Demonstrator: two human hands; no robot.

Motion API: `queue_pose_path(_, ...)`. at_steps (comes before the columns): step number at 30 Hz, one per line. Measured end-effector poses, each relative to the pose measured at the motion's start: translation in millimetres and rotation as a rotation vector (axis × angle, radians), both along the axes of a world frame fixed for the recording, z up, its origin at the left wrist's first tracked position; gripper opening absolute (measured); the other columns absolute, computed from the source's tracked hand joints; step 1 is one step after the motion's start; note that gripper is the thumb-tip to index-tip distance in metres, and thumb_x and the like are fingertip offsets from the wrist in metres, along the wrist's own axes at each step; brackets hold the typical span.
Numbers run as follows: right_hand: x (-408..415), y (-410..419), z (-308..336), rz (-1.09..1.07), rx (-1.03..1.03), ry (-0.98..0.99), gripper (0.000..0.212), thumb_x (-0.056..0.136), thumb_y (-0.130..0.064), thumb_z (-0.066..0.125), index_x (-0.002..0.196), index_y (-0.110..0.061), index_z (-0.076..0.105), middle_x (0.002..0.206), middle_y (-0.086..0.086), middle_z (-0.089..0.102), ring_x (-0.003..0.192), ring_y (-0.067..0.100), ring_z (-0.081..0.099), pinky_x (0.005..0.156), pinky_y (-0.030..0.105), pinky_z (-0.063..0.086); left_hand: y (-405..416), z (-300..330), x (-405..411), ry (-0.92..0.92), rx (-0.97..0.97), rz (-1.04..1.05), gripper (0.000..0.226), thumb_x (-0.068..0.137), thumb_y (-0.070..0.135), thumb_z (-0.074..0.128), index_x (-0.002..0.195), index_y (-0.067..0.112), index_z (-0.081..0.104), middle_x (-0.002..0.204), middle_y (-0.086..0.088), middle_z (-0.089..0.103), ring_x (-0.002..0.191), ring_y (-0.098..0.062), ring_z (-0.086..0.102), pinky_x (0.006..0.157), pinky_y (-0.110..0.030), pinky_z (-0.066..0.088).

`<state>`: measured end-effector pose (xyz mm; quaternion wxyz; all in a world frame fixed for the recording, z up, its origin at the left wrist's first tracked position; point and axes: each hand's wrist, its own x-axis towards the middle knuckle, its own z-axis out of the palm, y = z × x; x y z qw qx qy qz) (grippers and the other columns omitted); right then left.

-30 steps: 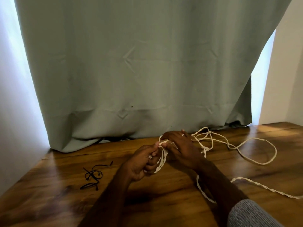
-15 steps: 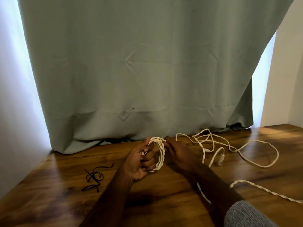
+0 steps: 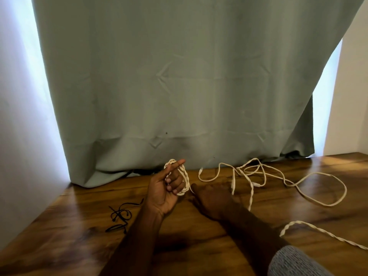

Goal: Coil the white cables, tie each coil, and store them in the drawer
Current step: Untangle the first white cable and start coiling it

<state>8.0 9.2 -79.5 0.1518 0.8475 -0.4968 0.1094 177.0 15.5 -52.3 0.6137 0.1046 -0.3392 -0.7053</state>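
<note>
Left hand (image 3: pixel 165 189) palm up, fingers curled through the coil (image 3: pixel 182 179) of white cable, index finger straight. Right hand (image 3: pixel 212 198) at its 3 o'clock, knuckles up; whether it pinches the strand, cannot tell. Loose cable (image 3: pixel 298 184) sprawls on the bench (image 3: pixel 59 246) toward 3 o'clock. Looks light, limp, twisted and springy, so I'd pinch across all loops. Black ties (image 3: pixel 120 214) at 8 o'clock.
</note>
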Motion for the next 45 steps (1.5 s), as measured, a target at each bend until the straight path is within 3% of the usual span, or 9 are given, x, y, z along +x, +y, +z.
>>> queue_pose_path(8, 22, 9, 0, 0.137, -0.011, 0.091, 0.046, 0.105, -0.053, 0.035, 0.14, -0.025, 0.043, 0.116, 0.012, 0.068, 0.104, 0.034, 0.064, 0.093, 0.048, 0.046, -1, 5, 5, 0.033, 0.028, 0.19, 0.044, 0.087, 0.022, 0.051, 0.12, -0.006, 0.054, 0.057, 0.001, 0.044, 0.044, -0.008, 0.042, 0.043, -0.022, 0.039)
queue_pose_path(14, 17, 8, 4, 0.188, -0.06, 0.044, 0.034, 0.105, -0.045, 0.038, 0.129, -0.026, 0.053, 0.099, 0.005, 0.069, 0.087, 0.026, 0.064, 0.077, 0.038, 0.047, -2, 4, 15, 0.016, 0.054, 0.272, 0.034, 0.085, 0.025, 0.054, 0.108, 0.0, 0.059, 0.057, 0.0, 0.053, 0.044, -0.008, 0.05, 0.044, -0.02, 0.042)
queue_pose_path(21, 6, 6, 8, 0.113, 0.004, -0.014, 0.034, 0.105, -0.049, 0.034, 0.121, -0.028, 0.055, 0.094, 0.002, 0.068, 0.079, 0.022, 0.063, 0.076, 0.038, 0.054, -3, 3, 29, 0.056, 0.048, 0.223, 0.043, 0.096, 0.027, 0.046, 0.122, -0.007, 0.054, 0.053, 0.003, 0.042, 0.04, -0.005, 0.04, 0.04, -0.017, 0.037)
queue_pose_path(28, 13, 14, 12, 0.186, -0.099, 0.03, 0.034, 0.104, -0.047, 0.036, 0.115, -0.024, 0.06, 0.091, 0.004, 0.068, 0.078, 0.024, 0.059, 0.075, 0.035, 0.045, -6, 0, 25, -0.037, 0.083, 0.341, 0.027, 0.102, 0.026, 0.043, 0.103, 0.004, 0.058, 0.063, -0.005, 0.064, 0.054, -0.017, 0.065, 0.051, -0.024, 0.055)
queue_pose_path(32, 15, 19, 18, 0.313, -0.211, 0.075, 0.022, 0.092, -0.038, 0.049, 0.089, -0.021, 0.062, 0.074, 0.004, 0.067, 0.063, 0.025, 0.059, 0.088, 0.043, 0.047, -8, 0, 15, -0.22, 0.064, 0.459, 0.023, 0.106, 0.023, 0.04, 0.109, 0.005, 0.054, 0.065, -0.011, 0.065, 0.055, -0.023, 0.069, 0.049, -0.029, 0.057)
queue_pose_path(35, 19, 21, 24, 0.409, -0.298, 0.105, 0.014, 0.077, -0.033, 0.062, 0.075, -0.02, 0.056, 0.061, 0.002, 0.06, 0.049, 0.025, 0.055, 0.081, 0.047, 0.049, -4, -1, 3, -0.451, 0.022, 0.516, 0.024, 0.105, 0.024, 0.044, 0.101, 0.006, 0.059, 0.064, -0.012, 0.066, 0.051, -0.022, 0.067, 0.046, -0.027, 0.054)
queue_pose_path(37, 21, 24, 26, 0.489, -0.357, 0.089, 0.017, 0.071, -0.033, 0.066, 0.077, -0.018, 0.06, 0.066, 0.003, 0.062, 0.054, 0.023, 0.056, 0.077, 0.045, 0.051, 0, -3, -4, -0.621, -0.038, 0.527, 0.031, 0.105, 0.027, 0.046, 0.091, 0.003, 0.06, 0.068, -0.013, 0.066, 0.053, -0.018, 0.067, 0.047, -0.024, 0.053)
queue_pose_path(40, 20, 24, 26, 0.531, -0.429, 0.114, 0.023, 0.07, -0.036, 0.067, 0.083, -0.017, 0.068, 0.083, 0.008, 0.07, 0.078, 0.027, 0.064, 0.081, 0.045, 0.051, 0, -9, -9, -0.849, -0.138, 0.561, 0.029, 0.103, 0.026, 0.049, 0.104, -0.001, 0.06, 0.074, -0.007, 0.067, 0.058, -0.006, 0.064, 0.052, -0.017, 0.048)
queue_pose_path(45, 4, 12, 28, 0.576, -0.463, 0.018, 0.025, 0.092, -0.043, 0.058, 0.095, -0.022, 0.071, 0.102, -0.002, 0.073, 0.087, 0.024, 0.067, 0.089, 0.049, 0.045, 3, -14, -7, -0.864, -0.101, 0.355, 0.023, 0.103, 0.021, 0.051, 0.122, 0.018, 0.064, 0.099, -0.002, 0.074, 0.092, -0.016, 0.07, 0.073, -0.024, 0.053)
